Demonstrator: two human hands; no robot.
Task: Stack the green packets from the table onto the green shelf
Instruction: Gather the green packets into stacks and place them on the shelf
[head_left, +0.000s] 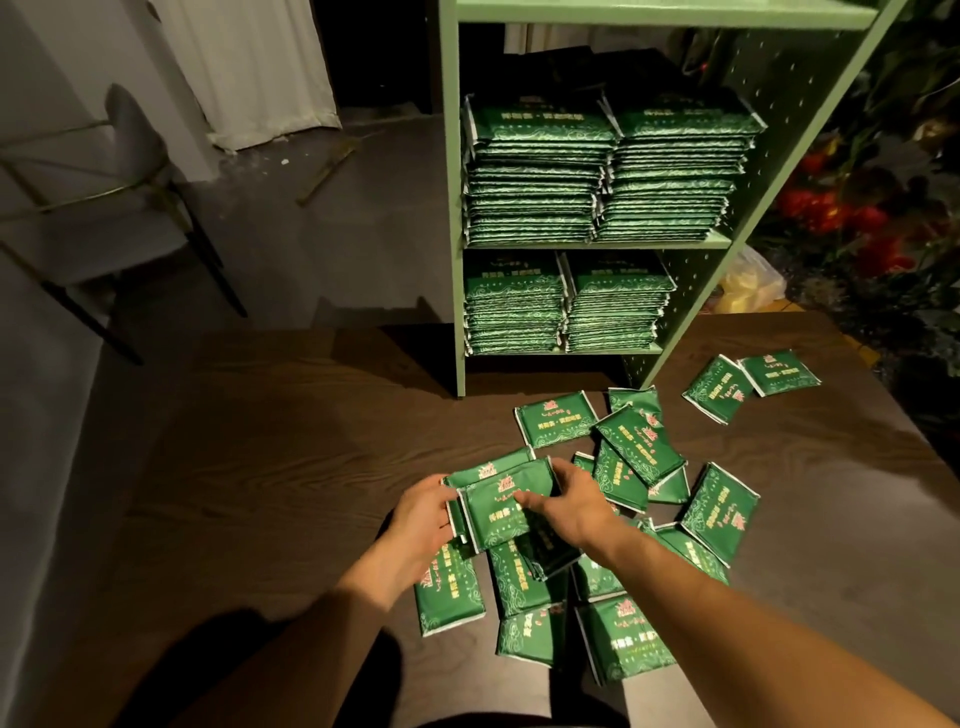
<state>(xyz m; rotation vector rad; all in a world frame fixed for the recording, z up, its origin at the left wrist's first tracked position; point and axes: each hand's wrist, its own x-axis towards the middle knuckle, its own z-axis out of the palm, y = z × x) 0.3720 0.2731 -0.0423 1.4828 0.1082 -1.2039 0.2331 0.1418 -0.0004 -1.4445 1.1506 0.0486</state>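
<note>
Both hands clamp one small bundle of green packets (501, 506): left hand (423, 519) grips its left edge, right hand (571, 506) pinches it from the right. Its long axis runs nine to three. Loose packets (719, 506) litter the dark table (270, 441); the green shelf (597, 244) stands at twelve o'clock, its stacks equally reachable by either hand.

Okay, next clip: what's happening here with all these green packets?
A person is gathering loose packets from the table. The left hand and right hand together hold a small bundle just above the pile. The shelf behind already carries two stacks on each of two levels. Many packets still lie scattered on the table, so the job is only partly done.
</note>
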